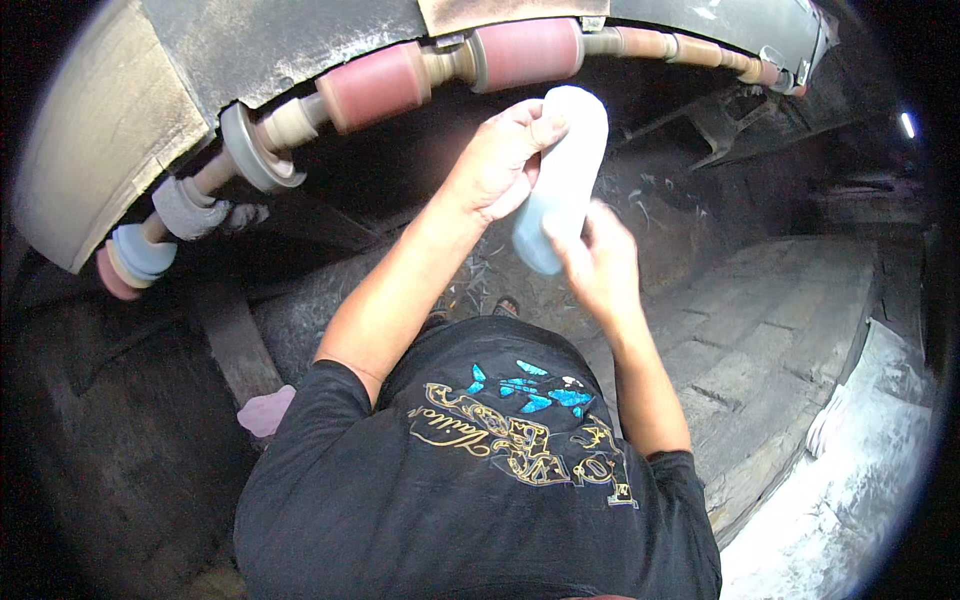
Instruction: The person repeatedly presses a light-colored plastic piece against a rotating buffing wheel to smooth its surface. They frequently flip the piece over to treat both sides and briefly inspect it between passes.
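Observation:
A long, rounded white and pale-blue piece shaped like a shoe insole (575,150) is held up in front of me, between both hands. My left hand (505,160) pinches its left edge near the upper end, thumb on the face. Around the lower right edge my right hand (600,255) is closed, somewhat blurred. Just beyond the insole's upper end is a red sanding roller (527,53) on a long shaft. A small gap seems to separate the two.
Along the shaft sit another red roller (375,87), a grey wheel (255,150) and pale-blue discs (143,252), blurred as if turning. A metal hood (310,35) curves above them. A pink piece (265,411) lies at left; a dusty white sheet (850,470) is at lower right.

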`<move>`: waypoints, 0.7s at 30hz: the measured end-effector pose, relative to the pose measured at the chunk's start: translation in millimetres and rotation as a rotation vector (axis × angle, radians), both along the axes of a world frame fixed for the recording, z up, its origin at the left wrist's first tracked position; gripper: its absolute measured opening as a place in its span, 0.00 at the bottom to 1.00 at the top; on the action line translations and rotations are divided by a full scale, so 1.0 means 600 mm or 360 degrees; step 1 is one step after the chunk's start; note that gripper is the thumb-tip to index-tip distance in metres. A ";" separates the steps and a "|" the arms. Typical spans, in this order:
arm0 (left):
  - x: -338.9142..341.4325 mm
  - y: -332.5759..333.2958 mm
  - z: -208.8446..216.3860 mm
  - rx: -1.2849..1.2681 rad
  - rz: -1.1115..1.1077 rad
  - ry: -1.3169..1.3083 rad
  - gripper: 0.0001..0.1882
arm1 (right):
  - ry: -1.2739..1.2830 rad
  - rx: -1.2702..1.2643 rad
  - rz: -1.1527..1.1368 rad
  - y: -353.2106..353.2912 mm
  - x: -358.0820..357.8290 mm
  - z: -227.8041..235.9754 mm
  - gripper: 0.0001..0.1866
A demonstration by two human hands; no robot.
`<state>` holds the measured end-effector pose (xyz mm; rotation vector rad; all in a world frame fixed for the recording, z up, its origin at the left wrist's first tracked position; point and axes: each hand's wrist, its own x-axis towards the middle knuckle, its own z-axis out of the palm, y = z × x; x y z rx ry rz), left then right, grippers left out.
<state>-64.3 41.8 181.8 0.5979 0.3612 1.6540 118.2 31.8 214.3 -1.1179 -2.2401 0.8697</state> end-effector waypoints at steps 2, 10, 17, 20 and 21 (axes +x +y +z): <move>0.010 -0.016 -0.006 -0.0160 0.0171 0.0069 0.19 | 0.0394 -0.0151 -0.0078 0.041 -0.031 0.014 0.20; -0.005 -0.159 -0.141 -0.0605 -0.0383 0.0168 0.27 | 0.0121 0.0043 0.0113 0.123 -0.166 -0.003 0.18; -0.061 -0.207 -0.216 -0.0665 -0.0160 -0.0222 0.32 | 0.0369 0.0031 0.0127 0.098 -0.170 0.005 0.13; -0.106 -0.178 -0.238 -0.0612 0.0103 -0.0269 0.33 | 0.0424 -0.0033 0.0115 0.086 -0.160 0.012 0.12; -0.126 -0.163 -0.246 -0.0503 0.0127 -0.0320 0.33 | 0.0439 -0.0006 0.0107 0.083 -0.159 0.014 0.12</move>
